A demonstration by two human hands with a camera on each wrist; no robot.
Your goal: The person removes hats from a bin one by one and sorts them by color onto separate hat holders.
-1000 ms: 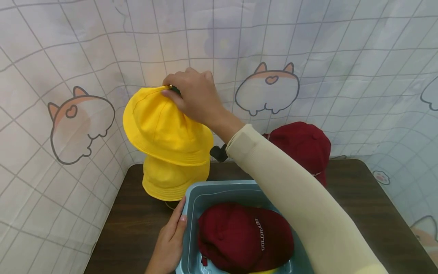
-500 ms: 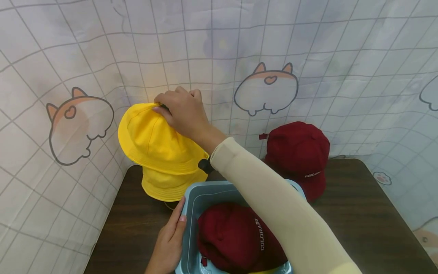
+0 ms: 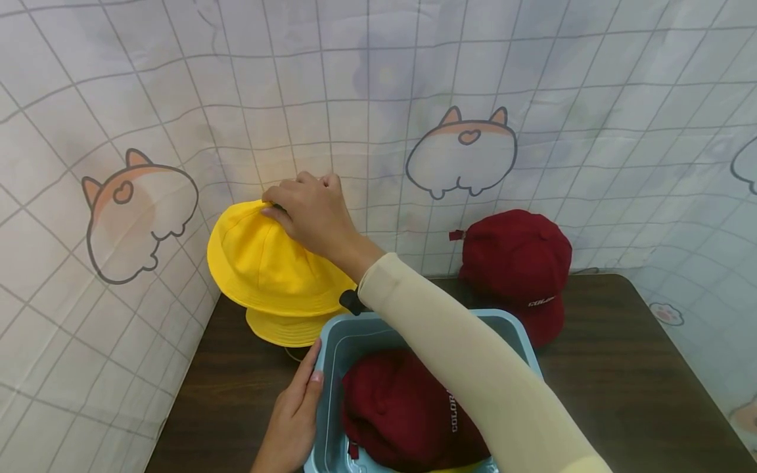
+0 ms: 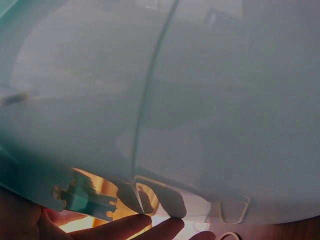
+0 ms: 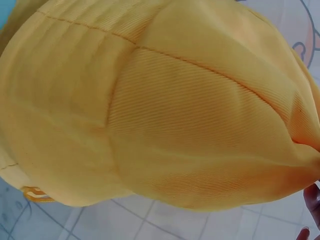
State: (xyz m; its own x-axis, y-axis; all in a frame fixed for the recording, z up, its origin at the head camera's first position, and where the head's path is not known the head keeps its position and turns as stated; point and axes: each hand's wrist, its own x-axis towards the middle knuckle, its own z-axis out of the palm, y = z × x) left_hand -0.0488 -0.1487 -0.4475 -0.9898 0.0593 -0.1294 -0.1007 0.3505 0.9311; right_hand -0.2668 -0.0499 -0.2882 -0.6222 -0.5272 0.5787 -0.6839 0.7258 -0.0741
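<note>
My right hand [image 3: 316, 213] pinches the crown of a yellow bucket hat [image 3: 254, 256], which rests over a second yellow bucket hat [image 3: 286, 328] at the back left. In the right wrist view the bucket hat [image 5: 200, 125] bunches up toward the fingers [image 5: 312, 202] at the right edge. My left hand [image 3: 292, 410] lies against the outer left wall of a light blue plastic bin [image 3: 503, 316], its fingers fairly straight; the left wrist view shows fingers [image 4: 160, 231] by the bin's side [image 4: 200, 110]. Inside the bin sits a maroon COLORADO cap [image 3: 384, 407], partly behind the right forearm.
Another maroon cap [image 3: 514, 269] sits raised at the back right of the dark wooden table [image 3: 627, 368]. A sliver of yellow cloth [image 3: 458, 468] shows under the cap in the bin. Patterned fabric [image 3: 378, 79] walls the table's back and sides.
My right hand has lowered the upper yellow bucket hat, down and slightly left, over the lower one. The forearm no longer covers the back maroon cap. The left hand has stayed put.
</note>
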